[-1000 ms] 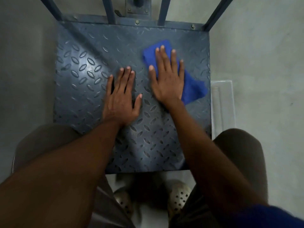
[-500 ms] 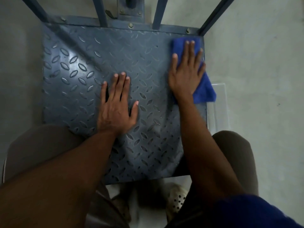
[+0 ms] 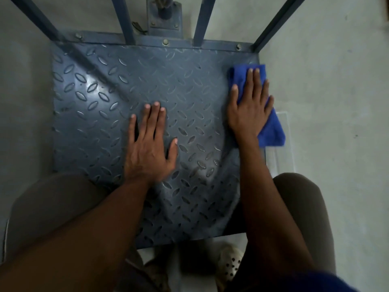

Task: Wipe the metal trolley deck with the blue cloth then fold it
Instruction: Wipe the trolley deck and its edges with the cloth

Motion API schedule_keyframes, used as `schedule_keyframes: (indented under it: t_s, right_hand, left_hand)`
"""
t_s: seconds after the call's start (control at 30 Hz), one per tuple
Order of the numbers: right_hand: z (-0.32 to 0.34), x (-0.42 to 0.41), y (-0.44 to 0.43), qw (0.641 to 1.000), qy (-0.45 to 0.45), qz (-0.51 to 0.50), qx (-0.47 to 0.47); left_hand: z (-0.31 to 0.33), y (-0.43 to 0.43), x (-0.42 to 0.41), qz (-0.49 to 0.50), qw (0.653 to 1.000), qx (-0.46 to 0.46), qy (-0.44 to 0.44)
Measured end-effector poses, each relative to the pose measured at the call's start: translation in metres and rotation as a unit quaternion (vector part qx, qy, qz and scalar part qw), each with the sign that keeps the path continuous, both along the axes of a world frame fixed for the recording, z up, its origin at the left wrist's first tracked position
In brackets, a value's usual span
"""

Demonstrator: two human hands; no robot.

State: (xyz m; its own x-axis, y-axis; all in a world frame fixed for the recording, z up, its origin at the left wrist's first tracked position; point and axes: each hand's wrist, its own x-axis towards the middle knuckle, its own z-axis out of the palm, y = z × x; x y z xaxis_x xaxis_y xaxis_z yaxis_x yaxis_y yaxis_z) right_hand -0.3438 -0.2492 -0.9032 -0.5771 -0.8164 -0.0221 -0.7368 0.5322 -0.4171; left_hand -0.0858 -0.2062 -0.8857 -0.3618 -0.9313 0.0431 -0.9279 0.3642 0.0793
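Head view: your right hand [image 3: 250, 106] lies flat on the blue cloth [image 3: 272, 128], fingers straight and close together, and presses it onto the metal trolley deck [image 3: 94, 98] at the far right corner. The cloth is bunched, and its near end overhangs the deck's right edge. Your left hand [image 3: 149, 152] rests palm-down on the bare tread plate near the deck's middle, fingers extended and thumb spread, holding nothing. Blue bars [image 3: 124, 17] rise from the deck's far edge. A clear plastic tray [image 3: 282, 159] sits on the floor [image 3: 336, 102], just beside the right edge.
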Motion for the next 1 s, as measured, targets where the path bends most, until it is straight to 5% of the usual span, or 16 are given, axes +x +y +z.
schedule_keyframes:
  t_s: [0.17, 0.3, 0.43, 0.57, 0.7, 0.83, 1.0]
  right_hand:
    - [0.007, 0.038, -0.058, 0.990, 0.033, 0.136, -0.015]
    - [-0.001, 0.067, 0.025, 0.965, 0.037, 0.258, -0.013]
    - [-0.007, 0.023, 0.093, 0.991, 0.040, 0.113, 0.051]
    - [-0.004, -0.040, 0.041, 0.997, 0.050, -0.004, 0.060]
    - [-0.011, -0.014, -0.024, 0.995, 0.066, 0.055, 0.057]
    - [-0.012, 0.052, 0.013, 0.977, 0.076, 0.195, 0.032]
    - [-0.019, 0.031, 0.103, 0.994, 0.064, 0.034, 0.081]
  left_hand:
    - [-0.007, -0.017, -0.003, -0.018, 1.000, 0.013, 0.009]
    - [-0.021, 0.001, -0.013, -0.006, 0.999, 0.031, 0.015]
    - [-0.022, 0.007, -0.022, -0.009, 0.999, 0.044, 0.030]
    - [-0.025, -0.005, -0.034, -0.011, 0.997, 0.051, 0.053]
    - [-0.037, -0.014, -0.036, -0.008, 0.997, 0.051, 0.059]
    - [-0.045, -0.024, -0.036, -0.002, 0.997, 0.054, 0.058]
    - [-0.045, -0.039, -0.036, -0.004, 0.997, 0.050, 0.056]
